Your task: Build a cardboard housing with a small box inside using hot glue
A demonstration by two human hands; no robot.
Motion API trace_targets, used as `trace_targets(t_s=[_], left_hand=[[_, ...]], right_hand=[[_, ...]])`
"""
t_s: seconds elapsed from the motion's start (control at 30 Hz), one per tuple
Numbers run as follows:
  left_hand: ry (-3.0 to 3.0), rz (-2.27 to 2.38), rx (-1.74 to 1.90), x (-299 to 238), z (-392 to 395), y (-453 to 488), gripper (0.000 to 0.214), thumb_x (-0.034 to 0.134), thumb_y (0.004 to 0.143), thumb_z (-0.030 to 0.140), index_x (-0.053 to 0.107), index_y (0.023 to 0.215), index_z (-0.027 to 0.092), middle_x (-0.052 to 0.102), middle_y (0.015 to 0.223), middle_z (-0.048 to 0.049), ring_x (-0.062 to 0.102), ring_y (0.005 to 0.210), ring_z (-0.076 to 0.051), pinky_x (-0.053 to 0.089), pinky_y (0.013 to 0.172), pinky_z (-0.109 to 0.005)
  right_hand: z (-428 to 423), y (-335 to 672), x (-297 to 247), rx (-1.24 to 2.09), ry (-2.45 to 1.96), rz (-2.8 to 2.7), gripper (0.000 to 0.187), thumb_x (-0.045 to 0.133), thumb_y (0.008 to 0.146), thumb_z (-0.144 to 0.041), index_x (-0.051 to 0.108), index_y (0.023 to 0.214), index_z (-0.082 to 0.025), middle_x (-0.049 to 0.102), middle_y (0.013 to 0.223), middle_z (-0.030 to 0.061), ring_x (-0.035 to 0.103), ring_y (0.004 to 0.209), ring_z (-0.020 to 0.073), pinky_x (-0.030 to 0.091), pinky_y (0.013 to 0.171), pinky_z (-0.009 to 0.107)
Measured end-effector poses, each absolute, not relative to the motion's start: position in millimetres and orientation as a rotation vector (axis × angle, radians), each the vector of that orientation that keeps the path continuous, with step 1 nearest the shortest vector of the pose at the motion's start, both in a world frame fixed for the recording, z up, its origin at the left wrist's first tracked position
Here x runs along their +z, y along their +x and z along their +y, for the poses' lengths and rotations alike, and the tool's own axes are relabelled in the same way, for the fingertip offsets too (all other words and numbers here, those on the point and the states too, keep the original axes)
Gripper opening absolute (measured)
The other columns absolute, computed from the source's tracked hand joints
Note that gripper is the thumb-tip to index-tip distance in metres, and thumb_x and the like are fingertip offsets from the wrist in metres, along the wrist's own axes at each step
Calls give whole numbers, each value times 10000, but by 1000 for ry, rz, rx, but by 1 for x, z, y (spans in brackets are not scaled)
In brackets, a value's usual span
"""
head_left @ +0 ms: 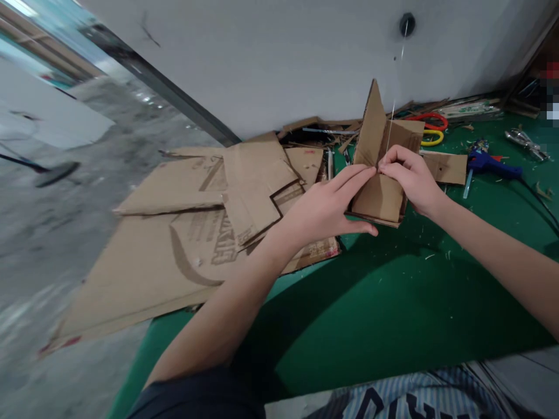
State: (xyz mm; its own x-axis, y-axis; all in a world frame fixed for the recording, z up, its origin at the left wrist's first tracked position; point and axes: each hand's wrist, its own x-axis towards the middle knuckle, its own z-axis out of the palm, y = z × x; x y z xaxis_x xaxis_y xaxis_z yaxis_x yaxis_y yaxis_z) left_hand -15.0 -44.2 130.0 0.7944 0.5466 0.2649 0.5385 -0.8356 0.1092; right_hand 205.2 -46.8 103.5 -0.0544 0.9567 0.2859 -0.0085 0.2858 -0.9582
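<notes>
A small cardboard structure [379, 198] stands on the green table, with a flat base and upright panels, one of them a tall pointed flap [370, 125]. My left hand [327, 203] is open, its fingers stretched out and the fingertips touching the inner corner where the panels meet. Its thumb is spread apart by the front edge of the base. My right hand [408, 177] is closed in a pinch at that same corner, close to the left fingertips. From this pinch a thin whitish strand [393, 107] runs upward in front of the wall.
Flat cardboard sheets [144, 262] lie at the left, overhanging the table [371, 308]. Behind the structure are red and yellow scissor handles [432, 137] and cardboard scraps. To the right lie a cardboard strip [448, 167], a blue glue gun [493, 164] with a cord, and a clear plastic packet [526, 144].
</notes>
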Motion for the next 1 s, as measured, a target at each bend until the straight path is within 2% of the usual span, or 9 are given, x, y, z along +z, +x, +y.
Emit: trace_targets(t_s=[0.17, 0.33, 0.57, 0.7, 0.9, 1.0], left_hand=[[2931, 951, 475, 128, -47, -10, 1078, 605, 803, 900, 432, 1591, 184, 553, 1529, -241, 623, 1350, -417, 628, 972, -488], [2827, 918, 534, 125, -50, -4, 1102, 576, 784, 929, 435, 1570, 170, 537, 1524, -259, 592, 1377, -438, 633, 970, -532], [2733, 946, 479, 127, -61, -3, 908, 495, 950, 805, 322, 1611, 208, 437, 1577, -259, 606, 1334, -421, 634, 953, -563], [2691, 923, 468, 131, -64, -3, 833, 496, 989, 746, 298, 1612, 230, 413, 1585, -236, 592, 1345, -397, 613, 1006, -551], [2578, 935, 541, 130, -70, 1, 747, 484, 1024, 662, 344, 1581, 185, 402, 1580, -230, 513, 1424, -392, 571, 1087, -548], [2559, 927, 619, 128, -73, 3, 700, 500, 1031, 626, 363, 1579, 213, 404, 1598, -210, 465, 1471, -379, 527, 1150, -547]], right_hand=[[-47, 203, 102, 1075, -959, -1281, 172, 631, 758, -340, 507, 701, -235, 546, 757, -24, 488, 782, 163, 376, 739, 327], [-48, 202, 102, 1045, -934, -1274, 173, 626, 752, -329, 495, 691, -235, 570, 772, -23, 502, 797, 162, 386, 763, 331], [-49, 200, 100, 960, -923, -1334, 176, 610, 781, -343, 496, 698, -238, 547, 761, -24, 490, 778, 157, 384, 752, 335], [-49, 200, 99, 931, -935, -1357, 174, 597, 805, -338, 489, 709, -241, 540, 760, -24, 492, 778, 158, 386, 748, 336], [-51, 198, 99, 902, -926, -1373, 160, 587, 804, -320, 489, 705, -242, 524, 753, -21, 478, 770, 161, 386, 752, 340], [-50, 200, 101, 906, -944, -1398, 164, 577, 825, -321, 481, 717, -243, 529, 768, -15, 487, 787, 167, 396, 756, 338]])
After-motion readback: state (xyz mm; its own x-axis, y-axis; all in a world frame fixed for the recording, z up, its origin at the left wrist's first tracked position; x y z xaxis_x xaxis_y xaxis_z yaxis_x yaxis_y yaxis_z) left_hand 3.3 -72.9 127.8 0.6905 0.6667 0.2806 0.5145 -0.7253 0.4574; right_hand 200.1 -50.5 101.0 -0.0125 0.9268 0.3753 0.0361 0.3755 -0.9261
